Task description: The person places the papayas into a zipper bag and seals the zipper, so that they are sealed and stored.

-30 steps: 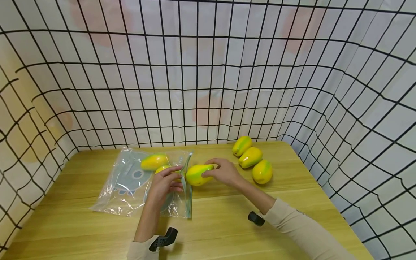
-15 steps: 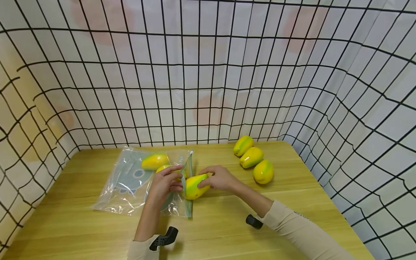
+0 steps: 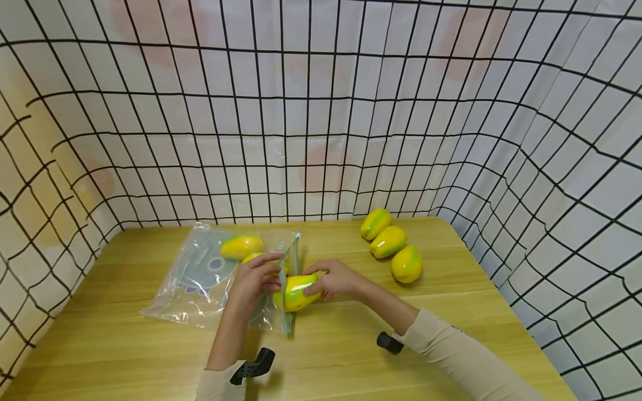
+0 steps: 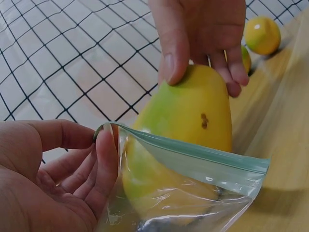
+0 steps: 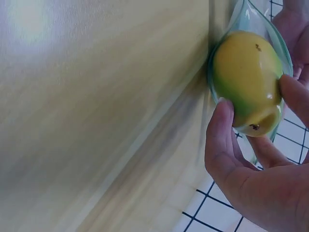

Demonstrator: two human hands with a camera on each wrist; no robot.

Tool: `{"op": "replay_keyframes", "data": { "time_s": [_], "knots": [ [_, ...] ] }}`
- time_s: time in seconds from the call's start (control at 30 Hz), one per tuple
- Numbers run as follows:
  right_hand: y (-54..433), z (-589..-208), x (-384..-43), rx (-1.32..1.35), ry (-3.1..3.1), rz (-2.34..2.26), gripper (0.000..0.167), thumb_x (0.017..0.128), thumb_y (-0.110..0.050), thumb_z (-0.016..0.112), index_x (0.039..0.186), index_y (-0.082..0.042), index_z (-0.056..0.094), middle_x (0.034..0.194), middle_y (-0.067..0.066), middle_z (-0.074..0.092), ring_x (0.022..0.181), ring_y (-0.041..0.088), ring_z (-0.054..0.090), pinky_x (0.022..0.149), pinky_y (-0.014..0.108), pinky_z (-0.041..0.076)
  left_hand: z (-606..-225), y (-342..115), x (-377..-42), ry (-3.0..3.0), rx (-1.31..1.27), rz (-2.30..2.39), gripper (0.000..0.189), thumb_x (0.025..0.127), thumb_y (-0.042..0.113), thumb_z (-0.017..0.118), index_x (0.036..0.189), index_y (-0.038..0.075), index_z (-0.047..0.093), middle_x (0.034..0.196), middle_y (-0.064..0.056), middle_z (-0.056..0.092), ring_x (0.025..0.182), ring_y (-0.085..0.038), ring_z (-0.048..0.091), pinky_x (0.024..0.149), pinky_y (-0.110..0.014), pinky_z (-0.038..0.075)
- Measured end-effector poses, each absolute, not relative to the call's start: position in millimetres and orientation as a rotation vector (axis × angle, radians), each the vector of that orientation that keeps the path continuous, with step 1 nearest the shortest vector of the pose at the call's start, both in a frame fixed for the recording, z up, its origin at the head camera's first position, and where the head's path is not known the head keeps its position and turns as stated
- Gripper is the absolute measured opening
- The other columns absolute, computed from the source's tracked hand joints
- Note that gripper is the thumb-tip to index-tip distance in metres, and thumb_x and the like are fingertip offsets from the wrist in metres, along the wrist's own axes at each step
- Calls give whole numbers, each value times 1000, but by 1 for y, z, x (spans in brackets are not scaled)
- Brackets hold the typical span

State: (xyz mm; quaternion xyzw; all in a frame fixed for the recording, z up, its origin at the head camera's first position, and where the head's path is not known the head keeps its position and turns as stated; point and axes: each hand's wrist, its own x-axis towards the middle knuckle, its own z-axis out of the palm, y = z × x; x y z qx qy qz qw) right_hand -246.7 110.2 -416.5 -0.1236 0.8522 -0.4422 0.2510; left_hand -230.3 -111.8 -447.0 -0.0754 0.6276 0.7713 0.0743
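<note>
A clear zip bag (image 3: 175, 303) with a green seal strip and a blue printed figure lies on the table. My left hand (image 3: 252, 278) pinches the rim of its mouth between thumb and finger, as the left wrist view shows. My right hand (image 3: 333, 278) grips a yellow-green mango (image 3: 301, 295) by its outer end. The mango's other end is inside the bag's mouth, behind the green strip (image 4: 203, 150) in the left wrist view. Inside the bag, one mango (image 3: 242, 246) lies toward the back, and a second mango (image 3: 251, 258) is partly hidden by my left fingers.
Three more mangoes stand in a slanted row at the back right: the rear one (image 3: 376, 224), the middle one (image 3: 388, 241) and the front one (image 3: 407, 264). A black wire grid (image 3: 321, 150) borders the wooden table (image 3: 361, 356) at the back and sides.
My right hand has brought the mango toward the front and left, and its leading end has gone into the bag's mouth. My left hand keeps its hold on the rim.
</note>
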Motion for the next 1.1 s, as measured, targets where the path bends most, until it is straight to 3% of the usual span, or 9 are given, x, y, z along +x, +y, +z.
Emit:
{"op": "replay_keyframes", "data": {
  "time_s": [0.13, 0.4, 0.83, 1.1],
  "knots": [
    [108, -418, -246, -316, 2280, -1244, 51, 80, -22, 82, 128, -11, 69, 105, 8, 70, 73, 20, 65, 73, 41, 62, -446, -111, -230, 1877, -207, 2323, 36, 97, 8, 62, 132, -2, 64, 86, -4, 63, 61, -13, 63, 59, -23, 59],
    [102, -420, -245, -293, 2252, -1265, 51, 78, -17, 84, 126, -10, 69, 117, 12, 66, 78, 16, 63, 72, 33, 60, -442, -112, -230, 1888, -196, 2325, 36, 97, 6, 62, 131, -2, 65, 85, -5, 63, 59, -13, 63, 57, -22, 58],
    [89, -434, -240, -324, 2225, -1282, 48, 81, -14, 82, 123, -3, 61, 92, 9, 72, 80, 20, 69, 78, 37, 62, -441, -112, -230, 1883, -197, 2351, 36, 95, 2, 61, 131, -6, 63, 77, -7, 63, 58, -12, 65, 56, -21, 59],
    [82, -438, -235, -370, 2260, -1288, 50, 82, -15, 83, 124, -2, 60, 80, 6, 71, 67, 18, 64, 64, 31, 58, -440, -112, -230, 1860, -178, 2381, 37, 95, -1, 60, 131, -9, 62, 78, -7, 63, 57, -13, 66, 57, -22, 60]
  ]
}}
